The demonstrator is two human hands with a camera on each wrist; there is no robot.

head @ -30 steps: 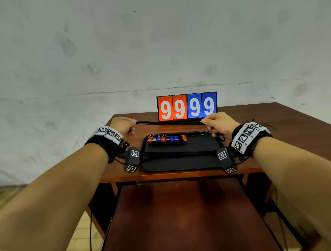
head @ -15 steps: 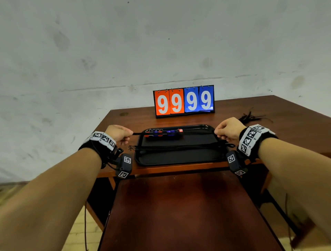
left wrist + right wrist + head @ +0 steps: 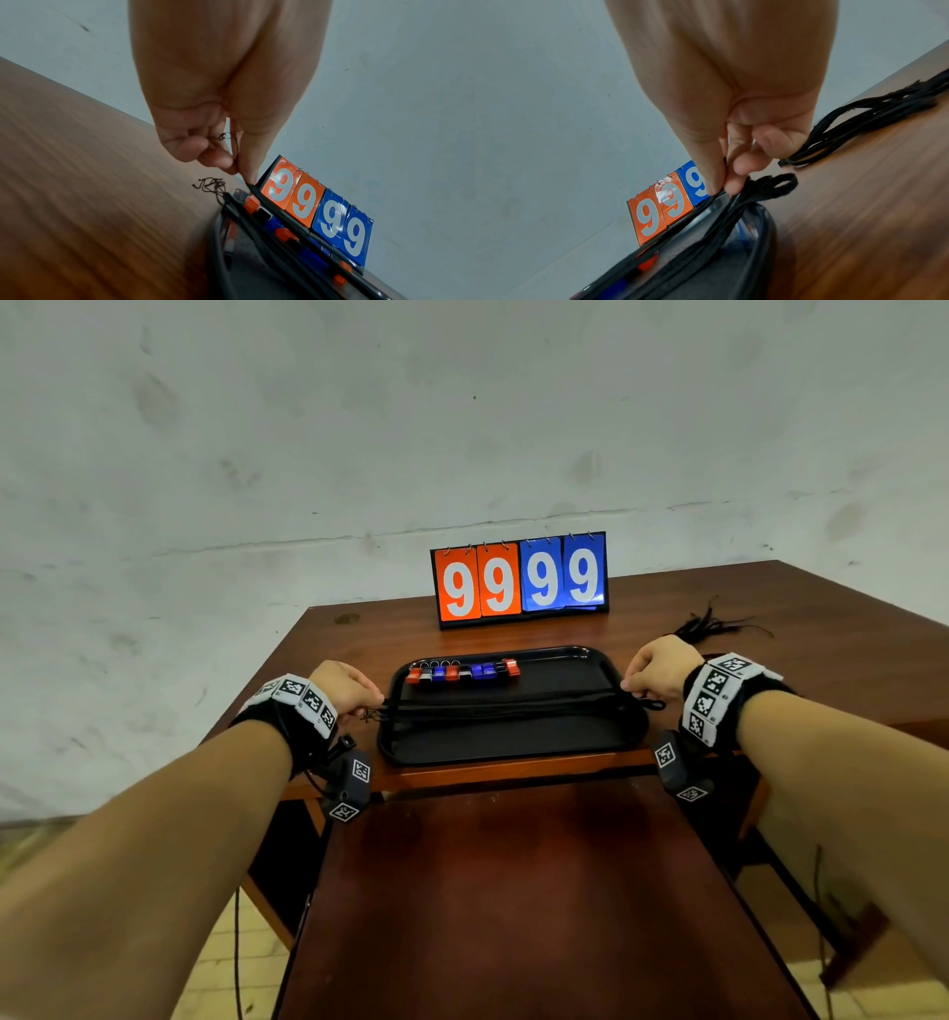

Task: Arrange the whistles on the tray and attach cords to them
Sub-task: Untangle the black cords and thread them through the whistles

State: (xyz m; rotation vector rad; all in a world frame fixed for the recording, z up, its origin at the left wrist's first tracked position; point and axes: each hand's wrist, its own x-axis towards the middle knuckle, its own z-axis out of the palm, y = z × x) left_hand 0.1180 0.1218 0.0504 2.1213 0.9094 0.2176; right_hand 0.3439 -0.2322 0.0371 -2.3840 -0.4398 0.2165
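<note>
Head view, centre of frame: a black tray [image 3: 513, 742] lies at the near edge of a brown table [image 3: 359, 639]. A row of red, blue and black whistles [image 3: 462, 671] stands along the tray's far side, in the upper middle of the tray, so the arranging appears largely done. At the tray's left rim the left hand [image 3: 341, 693] pinches one end of a black cord [image 3: 503, 698] between thumb and fingertip; at the right rim the right hand [image 3: 660, 672] pinches the other end, the cord stretched straight across the tray. Several laid cords [image 3: 503, 711] lie parallel just below it, mid-tray. None can be seen tied to a whistle's ring; attachment seems to remain. A bundle of spare cords [image 3: 711, 625] lies at the right, behind the right hand. A scoreboard [image 3: 519, 580] reading 9999 stands above the tray.
</note>
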